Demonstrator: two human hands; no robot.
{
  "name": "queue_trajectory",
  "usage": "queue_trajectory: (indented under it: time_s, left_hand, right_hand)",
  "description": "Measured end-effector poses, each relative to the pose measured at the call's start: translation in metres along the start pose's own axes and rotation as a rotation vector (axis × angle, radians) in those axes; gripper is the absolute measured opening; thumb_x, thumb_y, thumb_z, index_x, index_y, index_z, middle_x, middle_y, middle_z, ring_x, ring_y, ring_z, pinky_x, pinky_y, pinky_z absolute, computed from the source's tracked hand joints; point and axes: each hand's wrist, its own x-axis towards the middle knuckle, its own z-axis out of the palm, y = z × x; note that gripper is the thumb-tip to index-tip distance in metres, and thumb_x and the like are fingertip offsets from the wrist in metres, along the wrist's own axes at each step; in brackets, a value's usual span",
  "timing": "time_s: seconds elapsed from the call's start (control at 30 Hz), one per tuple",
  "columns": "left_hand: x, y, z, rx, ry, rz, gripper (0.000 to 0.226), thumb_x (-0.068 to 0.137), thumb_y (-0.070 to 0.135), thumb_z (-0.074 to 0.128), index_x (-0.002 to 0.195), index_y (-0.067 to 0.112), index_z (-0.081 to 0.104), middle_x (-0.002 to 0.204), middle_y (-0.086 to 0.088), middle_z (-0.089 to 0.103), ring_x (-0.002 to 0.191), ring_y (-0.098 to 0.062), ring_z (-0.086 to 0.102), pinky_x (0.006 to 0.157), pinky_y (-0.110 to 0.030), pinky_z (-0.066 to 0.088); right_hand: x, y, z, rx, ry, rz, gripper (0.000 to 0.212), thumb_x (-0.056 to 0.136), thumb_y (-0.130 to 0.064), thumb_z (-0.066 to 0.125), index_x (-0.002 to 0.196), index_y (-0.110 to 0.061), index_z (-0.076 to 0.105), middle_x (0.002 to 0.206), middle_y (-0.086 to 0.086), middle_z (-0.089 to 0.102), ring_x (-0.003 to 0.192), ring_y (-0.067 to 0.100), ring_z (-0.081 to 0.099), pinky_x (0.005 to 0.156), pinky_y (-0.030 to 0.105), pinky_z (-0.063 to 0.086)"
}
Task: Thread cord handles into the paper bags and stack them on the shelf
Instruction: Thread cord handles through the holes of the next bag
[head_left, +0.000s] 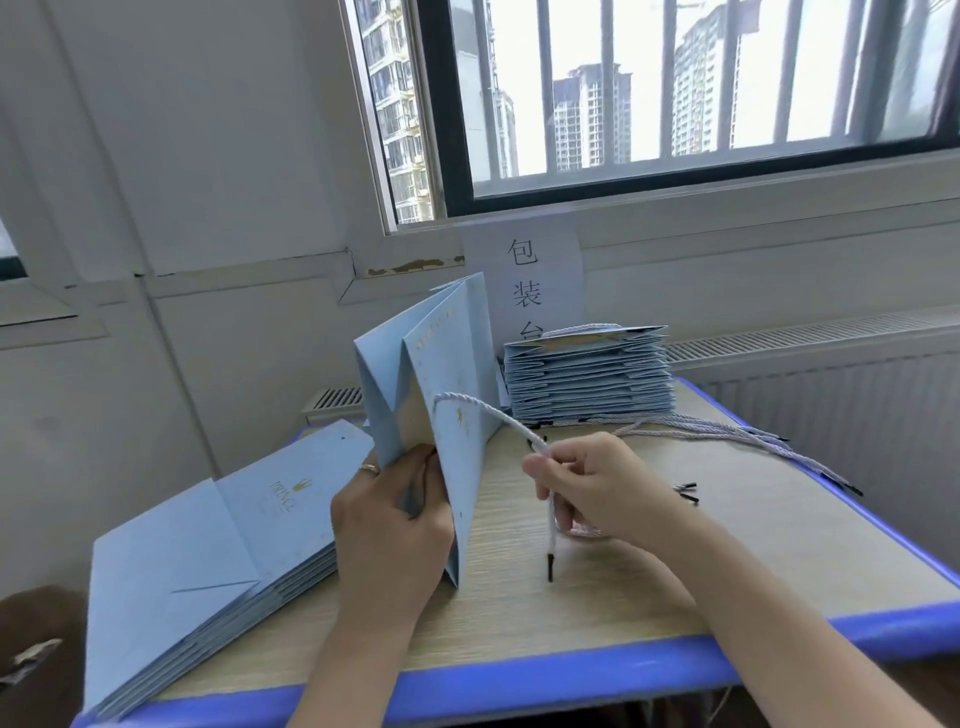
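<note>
Pale-blue folded paper bag gripped upright in left hand; right hand pinches one white twisted cord. Two bag stacks, perhaps five loose cords.

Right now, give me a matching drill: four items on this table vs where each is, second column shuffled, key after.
1 upright bag
2 handle cord
3 flat bag pile
4 loose cords

A lying on the table, right side
B gripped by the left hand
C lying at the table's left edge
D pinched by the right hand

Pairs: 1-B, 2-D, 3-C, 4-A
</note>
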Motion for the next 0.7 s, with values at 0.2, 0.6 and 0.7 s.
queue_trajectory:
  time_s: [0.2,0.6,0.7]
  left_hand:
    - [-0.003,-0.001,-0.004,0.009,-0.069,0.016,0.019,0.080,0.019,0.058,0.065,0.019,0.069,0.052,0.006,0.044,0.055,-0.014,0.043,0.049,-0.016,0.028]
    - [-0.014,-0.011,-0.013,-0.087,-0.288,-0.155,0.017,0.077,0.024,0.070,0.073,0.040,0.071,0.056,0.003,0.061,0.061,-0.017,0.055,0.057,-0.029,0.040]
    - [-0.014,-0.008,-0.012,-0.082,-0.324,-0.140,0.026,0.080,0.014,0.073,0.075,0.039,0.072,0.063,0.010,0.066,0.066,-0.010,0.061,0.057,-0.021,0.043]
  right_hand:
    - [-0.002,-0.005,-0.002,0.100,-0.058,0.012,0.035,0.076,-0.009,0.084,0.061,-0.020,0.054,0.057,-0.003,0.052,0.054,0.015,0.041,0.052,0.026,0.036]
    - [-0.003,-0.003,0.003,0.138,-0.215,0.033,0.020,0.096,-0.002,0.055,0.088,-0.007,0.073,0.068,-0.003,0.065,0.052,0.005,0.047,0.048,0.016,0.037]
    - [-0.003,-0.001,0.003,0.082,-0.197,-0.009,0.011,0.091,-0.012,0.069,0.083,-0.005,0.073,0.065,-0.002,0.060,0.052,0.007,0.044,0.050,0.019,0.036]
